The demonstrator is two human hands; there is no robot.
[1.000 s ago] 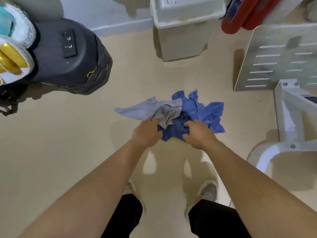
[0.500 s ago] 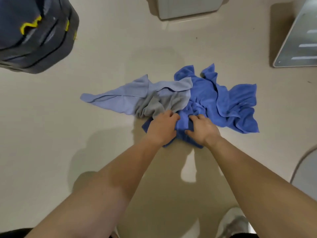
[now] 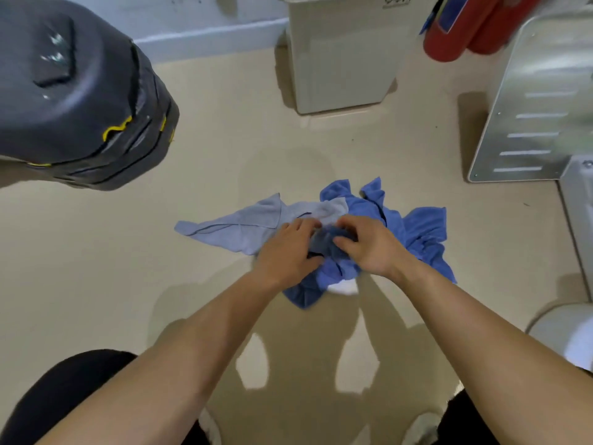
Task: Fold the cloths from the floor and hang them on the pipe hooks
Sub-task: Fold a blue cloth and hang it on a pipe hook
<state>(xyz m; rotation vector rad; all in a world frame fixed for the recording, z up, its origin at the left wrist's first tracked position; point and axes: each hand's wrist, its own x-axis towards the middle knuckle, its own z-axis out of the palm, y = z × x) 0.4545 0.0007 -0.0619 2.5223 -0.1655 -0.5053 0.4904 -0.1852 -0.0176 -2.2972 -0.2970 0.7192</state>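
Observation:
A crumpled pile of cloths lies on the beige floor. A pale grey-blue cloth (image 3: 237, 228) spreads to the left, and a bright blue cloth (image 3: 420, 229) bunches to the right and under my hands. My left hand (image 3: 285, 252) and my right hand (image 3: 369, 245) are close together on the middle of the pile. Both grip a dark blue bunch of fabric between them, fingers curled into it. A small white patch (image 3: 345, 288) shows under the blue cloth's near edge. No pipe hooks are in view.
A dark grey machine with yellow marks (image 3: 80, 101) looms at the left. A cream bin (image 3: 343, 56) stands at the back, red cylinders (image 3: 462, 30) beside it. A slotted metal panel (image 3: 539, 101) and a white frame (image 3: 577, 220) stand at the right.
My hands moved up onto the middle of the pile and closer together, gathering the dark blue fabric. The camera pulled back and tilted up, bringing the bin and red cylinders into view.

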